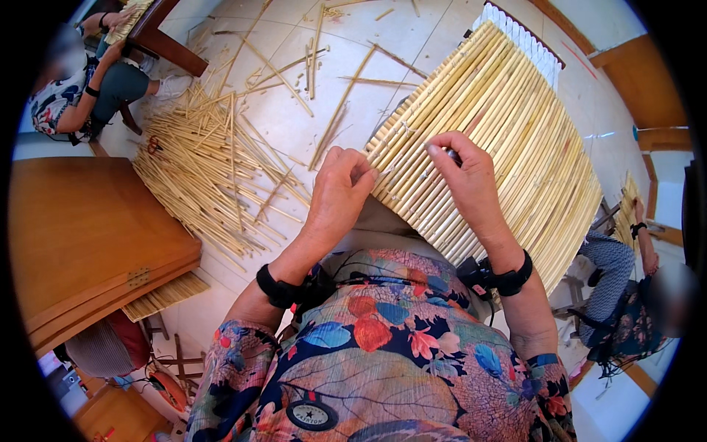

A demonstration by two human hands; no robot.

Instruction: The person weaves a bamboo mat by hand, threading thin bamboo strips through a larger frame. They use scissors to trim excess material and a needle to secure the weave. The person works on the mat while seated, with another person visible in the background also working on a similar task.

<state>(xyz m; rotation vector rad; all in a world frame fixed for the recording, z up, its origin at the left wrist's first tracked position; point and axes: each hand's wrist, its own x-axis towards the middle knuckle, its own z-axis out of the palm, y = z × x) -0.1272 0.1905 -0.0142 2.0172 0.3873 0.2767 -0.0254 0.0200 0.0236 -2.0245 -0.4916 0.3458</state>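
Apparently mid-work at the near left corner of a mat of pale stalks (pixel 508 140), laid obliquely ahead of the lap and off toward the right. Left hand (pixel 337 193) right at that corner, grip narrow, thumb and forefinger drawn in against the mat edge; not possible to tell from this view whether pinching cord or stalk. Right hand (pixel 471 180) over the mat, farther in from the edge, grip narrow too, thumb and forefinger curled close by a small dark object (pixel 453 156); any thread between the fingers too fine to make out. White cord ties (pixel 395 197) visible near the left fingertips. For a sound tie, in my judgement: press the outermost stalk flush against its neighbour with the left, draw cord with the right in one steady pull, low and level with the mat rather than upward, to avoid lifting the row. Match tension from tie to tie; too slack, probable gaps; too hard, a probable split. Check stalk ends for alignment before tightening. Watch for snags on loose stalks (pixel 213 177), heaped on the floor (pixel 353 37) to the left, well apart from the mat.
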